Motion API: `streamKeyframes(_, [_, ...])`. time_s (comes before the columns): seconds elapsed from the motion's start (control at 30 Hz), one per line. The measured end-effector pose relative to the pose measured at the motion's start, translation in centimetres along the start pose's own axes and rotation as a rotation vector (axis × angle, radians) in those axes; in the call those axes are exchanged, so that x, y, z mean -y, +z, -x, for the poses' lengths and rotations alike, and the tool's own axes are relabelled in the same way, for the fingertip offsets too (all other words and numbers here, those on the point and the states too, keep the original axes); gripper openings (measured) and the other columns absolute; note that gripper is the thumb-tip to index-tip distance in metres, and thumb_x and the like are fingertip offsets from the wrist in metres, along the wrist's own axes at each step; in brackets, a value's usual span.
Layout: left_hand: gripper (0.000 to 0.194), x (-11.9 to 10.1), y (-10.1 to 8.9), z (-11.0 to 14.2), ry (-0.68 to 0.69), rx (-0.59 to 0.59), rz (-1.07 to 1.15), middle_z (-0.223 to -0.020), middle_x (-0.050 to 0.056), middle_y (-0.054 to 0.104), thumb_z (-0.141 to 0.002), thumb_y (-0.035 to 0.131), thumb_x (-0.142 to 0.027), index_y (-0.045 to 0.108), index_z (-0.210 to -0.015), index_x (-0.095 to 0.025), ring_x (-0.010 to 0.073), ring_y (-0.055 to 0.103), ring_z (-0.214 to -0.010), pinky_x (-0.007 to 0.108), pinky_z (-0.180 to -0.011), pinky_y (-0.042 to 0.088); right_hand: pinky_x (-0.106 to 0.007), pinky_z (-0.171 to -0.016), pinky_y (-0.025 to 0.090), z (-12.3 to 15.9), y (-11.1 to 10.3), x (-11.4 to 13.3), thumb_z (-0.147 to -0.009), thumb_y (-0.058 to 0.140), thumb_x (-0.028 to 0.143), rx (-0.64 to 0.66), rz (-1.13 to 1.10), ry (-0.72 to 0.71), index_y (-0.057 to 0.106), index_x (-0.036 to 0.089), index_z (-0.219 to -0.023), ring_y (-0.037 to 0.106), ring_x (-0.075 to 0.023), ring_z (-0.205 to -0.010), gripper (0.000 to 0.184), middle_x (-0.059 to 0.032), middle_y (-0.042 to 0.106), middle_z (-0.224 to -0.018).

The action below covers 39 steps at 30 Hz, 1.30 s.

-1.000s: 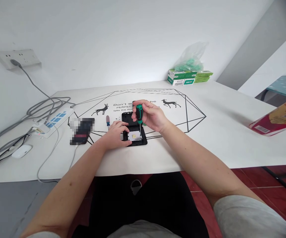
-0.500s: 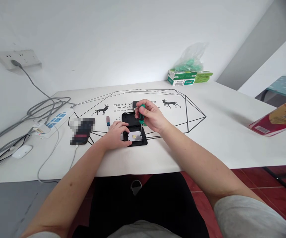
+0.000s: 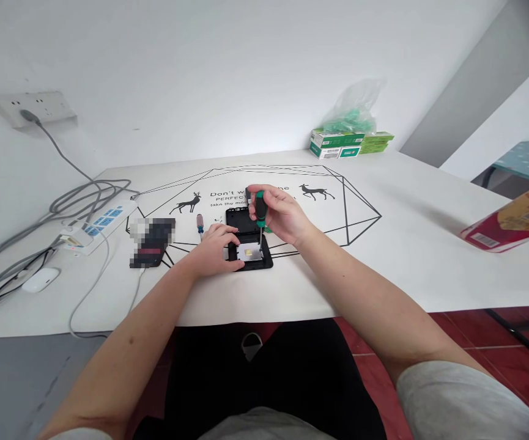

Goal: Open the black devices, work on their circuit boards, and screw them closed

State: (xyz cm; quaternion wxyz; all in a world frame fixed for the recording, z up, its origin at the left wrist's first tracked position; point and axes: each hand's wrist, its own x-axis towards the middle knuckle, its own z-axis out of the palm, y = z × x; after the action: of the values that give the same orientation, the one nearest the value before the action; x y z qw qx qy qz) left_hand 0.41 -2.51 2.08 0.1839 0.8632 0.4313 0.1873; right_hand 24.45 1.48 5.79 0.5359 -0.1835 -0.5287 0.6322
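My right hand (image 3: pixel 279 214) is closed round the green-and-black handle of a screwdriver (image 3: pixel 260 211). The shaft points down, nearly upright, with its tip at the right edge of a silver metal plate (image 3: pixel 248 252). That plate, with a small gold square in it, sits in an opened black device housing (image 3: pixel 266 260). My left hand (image 3: pixel 216 249) grips the housing from its left side, thumb along the near edge and fingers at the far edge. Just behind lies another black casing part (image 3: pixel 238 222), partly covered by my right hand. A second screwdriver (image 3: pixel 200 225) lies beyond my left hand.
On the left are a phone (image 3: pixel 154 244) with a cable, a power strip (image 3: pixel 103 226), glasses (image 3: pixel 19 278) and a white earphone case (image 3: pixel 41 280). Green-and-white boxes (image 3: pixel 337 143) stand at the back under a plastic bag (image 3: pixel 356 107). A red-and-yellow package (image 3: pixel 512 220) is at the right.
My right fingers have shifted round the screwdriver handle, and its top has tilted slightly left to a more upright angle. The left hand and the housing stay in place.
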Motion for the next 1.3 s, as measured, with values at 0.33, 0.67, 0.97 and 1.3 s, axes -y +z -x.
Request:
streamKeyframes(0.33, [0.036,-0.03,-0.11,0.02,-0.001,0.003,0.003,-0.155,0.011,0.062,-0.079,0.087,-0.045,0.071,-0.106,-0.028,0.0398,0.044,-0.152,0.066,-0.128,0.038,-0.03,-0.068,0.057,0.05,0.06,-0.13,-0.077,0.095,0.056,-0.054,0.02,-0.012,0.078,0.027,-0.109,0.059,-0.0139,-0.073,0.047,0.0033,0.063,-0.08])
streamKeyframes(0.67, [0.036,-0.07,-0.19,0.02,-0.001,0.006,0.009,-0.154,0.01,0.063,-0.079,0.087,-0.045,0.071,-0.106,-0.028,0.0397,0.044,-0.151,0.066,-0.128,0.038,-0.027,-0.07,0.058,-0.01,0.33,-0.23,-0.073,0.098,0.057,-0.074,-0.002,-0.006,0.073,0.027,-0.1,0.062,-0.0127,-0.077,0.048,0.0039,0.064,-0.085])
streamKeyframes(0.97, [0.036,0.09,-0.19,0.03,-0.001,0.011,-0.001,-0.154,0.01,0.062,-0.08,0.088,-0.045,0.071,-0.107,-0.028,0.0393,0.043,-0.152,0.065,-0.128,0.038,-0.033,-0.075,0.06,-0.06,0.46,-0.06,-0.086,0.083,0.058,-0.051,-0.083,0.022,0.073,0.026,-0.115,0.069,-0.0187,-0.088,0.044,-0.0017,0.074,-0.096])
streamKeyframes(1.3, [0.037,0.08,-0.16,0.06,-0.015,0.018,-0.001,-0.156,0.011,0.061,-0.081,0.087,-0.045,0.071,-0.108,-0.027,0.0387,0.042,-0.153,0.064,-0.129,0.036,-0.032,-0.071,0.051,-0.08,0.5,0.02,-0.073,0.086,0.036,-0.161,-0.052,-0.022,0.077,0.026,-0.113,0.059,-0.0156,-0.077,0.043,0.0031,0.065,-0.084])
